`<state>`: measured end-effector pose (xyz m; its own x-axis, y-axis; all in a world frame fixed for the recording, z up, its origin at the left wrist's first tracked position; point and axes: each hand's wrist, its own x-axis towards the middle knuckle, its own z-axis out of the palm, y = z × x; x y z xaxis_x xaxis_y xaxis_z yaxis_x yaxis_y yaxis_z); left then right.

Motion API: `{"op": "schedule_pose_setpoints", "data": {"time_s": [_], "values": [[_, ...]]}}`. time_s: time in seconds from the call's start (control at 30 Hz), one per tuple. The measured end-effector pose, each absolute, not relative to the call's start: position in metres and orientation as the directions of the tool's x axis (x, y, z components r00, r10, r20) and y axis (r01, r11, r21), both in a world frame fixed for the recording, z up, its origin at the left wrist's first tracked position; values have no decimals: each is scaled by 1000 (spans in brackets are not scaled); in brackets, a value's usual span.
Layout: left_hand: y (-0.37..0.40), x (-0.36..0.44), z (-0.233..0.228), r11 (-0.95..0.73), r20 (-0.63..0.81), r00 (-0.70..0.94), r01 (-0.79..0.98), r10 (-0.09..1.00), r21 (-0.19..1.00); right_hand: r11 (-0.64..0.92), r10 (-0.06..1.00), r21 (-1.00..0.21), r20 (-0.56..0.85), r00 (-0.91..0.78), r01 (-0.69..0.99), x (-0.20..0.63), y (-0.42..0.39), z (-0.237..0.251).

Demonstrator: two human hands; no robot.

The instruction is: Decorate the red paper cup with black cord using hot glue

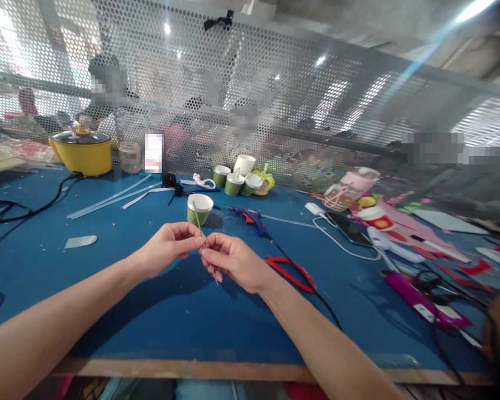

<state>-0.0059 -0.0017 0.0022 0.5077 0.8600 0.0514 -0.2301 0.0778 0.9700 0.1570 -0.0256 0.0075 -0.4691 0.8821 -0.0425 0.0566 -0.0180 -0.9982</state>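
My left hand and my right hand meet above the middle of the blue table, both with fingers pinched. Between them they hold a thin green stem, tilted, its upper end in front of a small paper cup. That cup has a green band and a white rim, and stands on the table just beyond my fingers. The stem's lower end pokes out below my right hand. A blue glue gun lies to the right of the cup, and red-handled scissors or pliers lie by my right forearm.
Several green-banded cups stand at the back before a perforated metal screen. A yellow electric pot, a jar and clear glue sticks are at the left. A phone, cables and a purple power strip crowd the right.
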Motion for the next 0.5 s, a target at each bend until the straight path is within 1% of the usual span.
{"op": "schedule_pose_setpoints", "data": {"time_s": [0.07,0.27,0.33,0.4,0.5], "values": [[-1,-4,0,72,41,473,-218,880,973,21,910,-995,-23,-414,101,156,-26,7],[0,-1,-6,5,30,365,-93,931,996,161,965,-917,69,-254,366,150,-28,5],[0,-1,-6,-7,34,355,-78,934,997,181,969,-901,94,-229,394,150,-28,6],[0,-1,-5,-6,41,367,-97,929,995,160,963,-927,71,-260,340,151,-27,6],[-2,-2,-2,44,39,428,-181,903,982,14,916,-991,-39,-398,130,155,-25,7]]}}
